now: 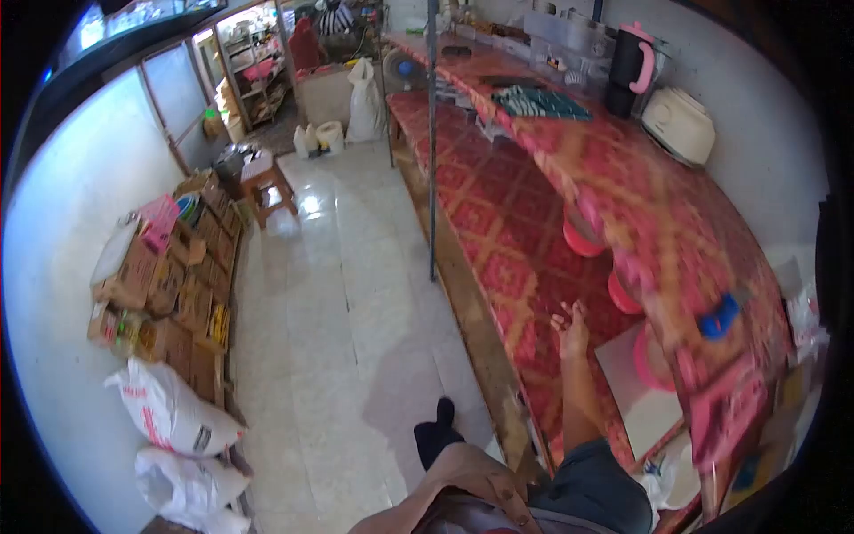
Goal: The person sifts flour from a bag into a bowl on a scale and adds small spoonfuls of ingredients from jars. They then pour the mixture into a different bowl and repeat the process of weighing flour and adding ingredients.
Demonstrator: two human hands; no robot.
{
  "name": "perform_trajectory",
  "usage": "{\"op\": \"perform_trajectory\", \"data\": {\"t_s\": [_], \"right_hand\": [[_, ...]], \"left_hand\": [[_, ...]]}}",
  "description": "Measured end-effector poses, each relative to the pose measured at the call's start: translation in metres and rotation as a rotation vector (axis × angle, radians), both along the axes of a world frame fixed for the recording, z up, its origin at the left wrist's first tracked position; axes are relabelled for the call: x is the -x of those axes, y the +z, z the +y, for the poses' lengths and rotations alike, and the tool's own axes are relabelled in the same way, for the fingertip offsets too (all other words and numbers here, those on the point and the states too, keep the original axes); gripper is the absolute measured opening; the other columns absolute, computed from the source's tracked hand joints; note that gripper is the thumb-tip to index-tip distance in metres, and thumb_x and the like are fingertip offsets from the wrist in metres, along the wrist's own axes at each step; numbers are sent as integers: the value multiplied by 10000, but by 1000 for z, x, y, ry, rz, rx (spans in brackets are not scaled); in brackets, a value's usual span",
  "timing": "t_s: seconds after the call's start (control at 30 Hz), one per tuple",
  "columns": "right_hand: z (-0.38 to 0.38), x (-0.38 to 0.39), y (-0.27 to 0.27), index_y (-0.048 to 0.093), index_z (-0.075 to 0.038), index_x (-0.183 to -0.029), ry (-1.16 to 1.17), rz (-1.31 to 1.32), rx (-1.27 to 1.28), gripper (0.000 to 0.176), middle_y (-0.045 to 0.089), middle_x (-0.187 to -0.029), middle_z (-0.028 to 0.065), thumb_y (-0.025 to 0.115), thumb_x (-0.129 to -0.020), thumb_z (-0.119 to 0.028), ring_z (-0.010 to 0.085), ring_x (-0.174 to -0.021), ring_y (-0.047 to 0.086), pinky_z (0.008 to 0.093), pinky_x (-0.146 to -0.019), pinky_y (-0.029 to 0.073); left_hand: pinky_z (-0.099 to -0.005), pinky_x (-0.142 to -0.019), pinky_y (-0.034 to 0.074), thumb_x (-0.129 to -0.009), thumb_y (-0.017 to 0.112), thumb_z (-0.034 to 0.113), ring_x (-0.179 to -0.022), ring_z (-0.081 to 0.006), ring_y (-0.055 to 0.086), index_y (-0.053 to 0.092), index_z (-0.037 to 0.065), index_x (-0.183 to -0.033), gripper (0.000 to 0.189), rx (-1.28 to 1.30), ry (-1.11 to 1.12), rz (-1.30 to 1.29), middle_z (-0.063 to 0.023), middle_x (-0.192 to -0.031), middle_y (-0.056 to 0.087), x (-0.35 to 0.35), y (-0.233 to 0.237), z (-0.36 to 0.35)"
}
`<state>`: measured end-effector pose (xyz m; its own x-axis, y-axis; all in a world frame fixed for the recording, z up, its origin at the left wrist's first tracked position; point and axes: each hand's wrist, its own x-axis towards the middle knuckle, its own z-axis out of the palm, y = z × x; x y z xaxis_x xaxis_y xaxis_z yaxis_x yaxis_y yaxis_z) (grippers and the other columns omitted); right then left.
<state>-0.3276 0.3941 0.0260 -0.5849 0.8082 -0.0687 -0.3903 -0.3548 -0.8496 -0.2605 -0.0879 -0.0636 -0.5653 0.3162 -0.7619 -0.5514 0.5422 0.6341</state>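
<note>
Right hand [572, 328]: fingers partly spread, slightly bent, nothing held. It extends above the bench [498, 258]; contact cannot be determined. Nearest item: white board [630, 384], beside the wrist, toward the bench's near right corner. Beyond it, a blue item [719, 316] lies by the counter's near end. Left hand: not visible. Step, as judged: empty-handed reach; any grip requires finger closure.

A bare right hand [572, 329], fingers spread, reaches over the red patterned lower shelf [498, 240]. On the tabletop [636, 191] above, a black tumbler [628, 71] stands beside a cream appliance [679, 125] at the wall-side edge.
</note>
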Motion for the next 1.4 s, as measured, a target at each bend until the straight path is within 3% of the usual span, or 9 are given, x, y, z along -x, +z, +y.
{"op": "perform_trajectory", "data": {"t_s": [0.1,0.17,0.4,0.53,0.83,0.9,1.03,1.27,1.4], "right_hand": [[103,66,-29,277,-67,-1231,-302,-118,215,520,512,-922,89,507,-826,-297,165,-742,516,325,-701,454],[165,84,-66,181,-154,-1308,-243,-39,300,556,281,-1282,54,458,-847,-295,260,-973,477,344,-841,408],[367,123,-164,302,-161,-1224,-592,-155,441,396,391,-1178,84,412,-852,-241,271,-961,484,364,-727,486],[331,174,-113,371,-118,-1166,-1009,-338,48,333,460,-1084,117,401,-845,-202,275,-927,495,370,-708,499],[400,265,-122,407,-102,-1130,-457,-375,154,307,475,-1054,121,415,-836,-193,272,-926,491,375,-707,500],[394,279,-119,415,-98,-1122,-414,-379,144,302,478,-1047,121,419,-834,-191,271,-926,490,376,-706,500],[352,223,-125,431,-91,-1106,-565,-356,183,292,485,-1033,123,425,-831,-186,270,-925,488,378,-706,500],[324,-100,-176,459,-78,-1078,-1284,-164,292,275,496,-1009,126,436,-824,-179,268,-925,484,381,-705,501],[336,-49,-134,479,-56,-1046,-1135,-666,193,267,495,-1020,141,440,-821,-193,267,-941,475,381,-707,498]], "left_hand": [[-320,-656,389,-751,500,311,-812,-217,504,470,52,-1019,374,49,187,-38,-107,-959,501,74,-15,26],[-313,-635,387,-750,499,301,-789,-210,505,472,56,-1009,358,88,320,-64,-100,-939,504,109,-21,31],[-286,-561,379,-744,493,264,-710,-184,510,477,70,-975,301,274,683,-204,-78,-872,514,195,-55,15],[-270,-518,374,-741,490,242,-664,-169,513,480,78,-955,270,373,740,-296,-65,-833,520,247,-74,10],[-235,-422,363,-734,483,195,-562,-136,519,487,96,-910,202,271,520,-164,-37,-746,533,475,-134,65],[-268,-528,388,-800,463,245,-690,-139,531,465,94,-992,244,172,451,-61,-37,-881,530,525,-160,87],[-291,-629,377,-770,547,250,-750,-140,528,464,87,-1030,319,73,301,-28,-28,-925,533,583,-141,165],[-286,-657,451,-789,515,145,-777,-172,532,464,13,-1016,267,70,50,13,-98,-927,523,555,-172,173],[-294,-636,484,-783,497,96,-780,-178,527,465,-4,-989,232,169,101,-112,-110,-903,516,511,-208,121]]}}
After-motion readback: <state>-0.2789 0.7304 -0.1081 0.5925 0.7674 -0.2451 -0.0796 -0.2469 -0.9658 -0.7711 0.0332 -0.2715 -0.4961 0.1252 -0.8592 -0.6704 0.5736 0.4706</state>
